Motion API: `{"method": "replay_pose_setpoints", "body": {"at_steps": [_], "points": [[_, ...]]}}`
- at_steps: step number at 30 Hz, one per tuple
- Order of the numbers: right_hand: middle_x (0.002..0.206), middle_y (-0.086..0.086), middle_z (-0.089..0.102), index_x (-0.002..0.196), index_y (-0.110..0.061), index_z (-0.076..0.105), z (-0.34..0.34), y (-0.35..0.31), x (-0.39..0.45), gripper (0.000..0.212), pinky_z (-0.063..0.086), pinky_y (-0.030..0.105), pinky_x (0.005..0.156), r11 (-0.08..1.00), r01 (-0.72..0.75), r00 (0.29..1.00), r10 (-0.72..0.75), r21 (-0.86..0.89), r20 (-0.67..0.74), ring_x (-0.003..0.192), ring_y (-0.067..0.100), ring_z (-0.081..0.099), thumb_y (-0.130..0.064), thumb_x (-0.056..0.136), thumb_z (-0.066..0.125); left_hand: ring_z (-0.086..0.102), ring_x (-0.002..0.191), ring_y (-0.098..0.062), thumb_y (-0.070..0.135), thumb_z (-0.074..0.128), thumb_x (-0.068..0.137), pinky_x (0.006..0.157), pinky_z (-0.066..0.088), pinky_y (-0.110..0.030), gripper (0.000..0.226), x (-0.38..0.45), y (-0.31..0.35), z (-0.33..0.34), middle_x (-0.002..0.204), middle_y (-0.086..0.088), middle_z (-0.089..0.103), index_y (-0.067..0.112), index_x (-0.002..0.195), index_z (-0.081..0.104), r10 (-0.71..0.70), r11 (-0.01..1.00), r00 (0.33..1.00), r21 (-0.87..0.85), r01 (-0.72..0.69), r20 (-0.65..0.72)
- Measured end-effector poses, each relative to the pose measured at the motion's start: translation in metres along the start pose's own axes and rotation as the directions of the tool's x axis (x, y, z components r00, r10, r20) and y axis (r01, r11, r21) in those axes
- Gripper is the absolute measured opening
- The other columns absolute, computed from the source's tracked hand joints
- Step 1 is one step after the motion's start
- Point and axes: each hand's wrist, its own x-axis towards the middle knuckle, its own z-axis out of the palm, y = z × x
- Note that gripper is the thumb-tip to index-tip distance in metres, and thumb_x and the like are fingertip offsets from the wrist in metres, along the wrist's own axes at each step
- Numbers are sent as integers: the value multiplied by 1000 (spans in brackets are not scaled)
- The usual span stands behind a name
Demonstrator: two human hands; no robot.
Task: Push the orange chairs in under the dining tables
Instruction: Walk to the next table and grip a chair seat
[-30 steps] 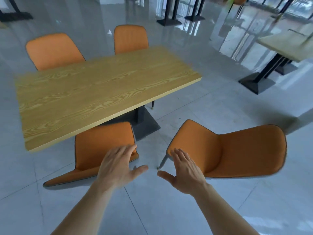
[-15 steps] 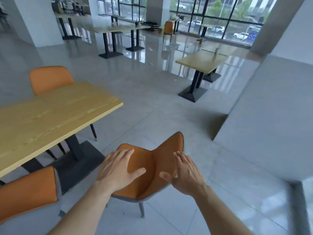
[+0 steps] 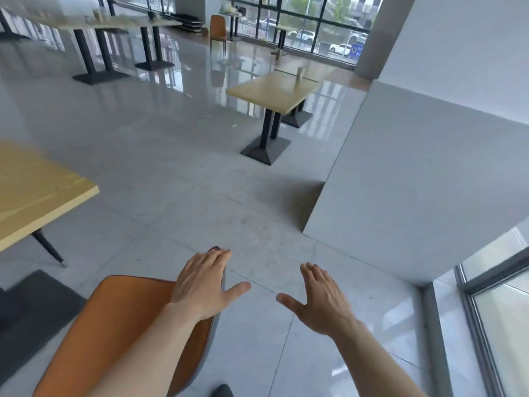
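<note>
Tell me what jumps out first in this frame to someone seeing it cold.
Two bare forearms reach in from the bottom edge: the left hand lies over the top of an orange chair at lower left, while the right hand hangs open over bare floor. A wood-grain table cuts in from the left edge, and a smaller table stands alone mid-room with a cup on it.

Light: I see bright, soft daylight from the windows at the far end | Glare: pale reflections streak the glossy floor | Shadows: faint, diffuse | Blur: near surface at left smeared | Distortion: wide-angle bending at the edges
</note>
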Motion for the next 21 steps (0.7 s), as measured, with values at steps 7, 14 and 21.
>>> {"method": "replay_pose_setpoints", "body": {"at_steps": [7, 14, 21], "points": [[170, 1, 13, 162, -13, 12, -17, 13, 128, 109, 6, 30, 124, 996, 53, 992, -45, -70, 116, 155, 18, 8, -86, 84, 34, 20, 152, -16, 88, 29, 84, 124, 9, -35, 101, 102, -24, 23, 166, 5, 24, 23, 160, 20, -118, 989, 993, -93, 117, 1], [171, 2, 10, 163, -13, 10, 2, -34, 233, 108, 4, 32, 124, 952, 298, 929, -273, -71, 251, 156, 19, 5, -85, 86, 34, 19, 153, -18, 93, 21, 81, 125, 10, -39, 105, 120, -71, 34, 167, 5, 22, 25, 161, 16, -365, 926, 931, -90, 366, 23], [170, 5, 12, 163, -15, 10, 38, -99, 281, 109, 8, 36, 125, 769, 638, 711, -563, -50, 421, 156, 23, 9, -89, 84, 28, 23, 151, -19, 93, 17, 81, 124, 17, -41, 104, 54, -97, 37, 166, 6, 26, 26, 160, 19, -705, 708, 708, -65, 703, -32]]}}
